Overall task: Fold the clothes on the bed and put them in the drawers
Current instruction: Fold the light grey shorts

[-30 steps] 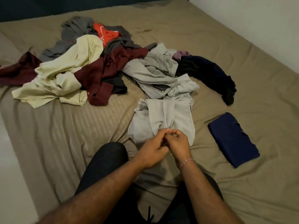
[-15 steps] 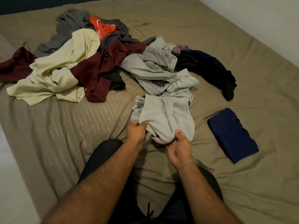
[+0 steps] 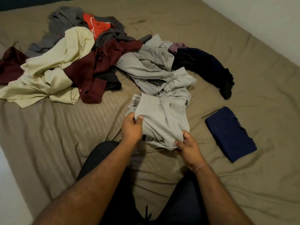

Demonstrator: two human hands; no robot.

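Light grey trousers (image 3: 164, 117) lie partly doubled over on the bed just in front of my knees. My left hand (image 3: 131, 129) pinches their near left edge, thumb on top of the cloth. My right hand (image 3: 188, 146) grips the near right corner from below. The upper part of the grey trousers (image 3: 151, 69) runs back into the heap. A folded navy garment (image 3: 230, 133) lies flat to the right of my hands.
An unfolded heap sits behind: a cream shirt (image 3: 53, 70), a maroon shirt (image 3: 97, 70), a dark grey top (image 3: 68, 18), an orange top (image 3: 95, 26) and a dark navy garment (image 3: 207, 67). The olive bed sheet (image 3: 48, 135) stretches around. A wall (image 3: 267, 17) borders the bed's right side.
My hands, together at the trousers' near edge a second ago, have moved apart, each taking hold of a side of the near edge and lifting it slightly.
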